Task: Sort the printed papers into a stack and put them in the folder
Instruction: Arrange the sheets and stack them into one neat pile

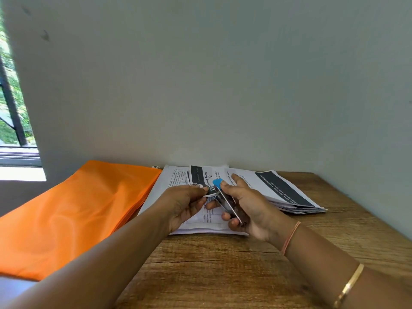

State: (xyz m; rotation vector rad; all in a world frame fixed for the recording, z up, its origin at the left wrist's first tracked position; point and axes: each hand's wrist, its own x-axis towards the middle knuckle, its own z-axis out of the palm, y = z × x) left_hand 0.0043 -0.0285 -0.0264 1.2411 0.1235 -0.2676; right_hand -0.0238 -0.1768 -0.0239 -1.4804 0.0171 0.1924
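Observation:
Printed papers (278, 188) with dark header bands lie in a loose, fanned pile on the wooden table (223, 264), against the wall. An orange folder (78, 208) lies flat to their left, partly over the table's edge. My left hand (185, 204) pinches the corner of a few sheets (210, 190) lifted off the pile. My right hand (249, 206) grips a dark stapler (229, 206) with a silver strip and a blue end, its mouth at that pinched corner. Both hands hover just above the papers.
A pale wall (223, 85) rises right behind the papers. A window (13, 121) opens at the far left. Bare wood lies in front of the papers, toward me and to the right.

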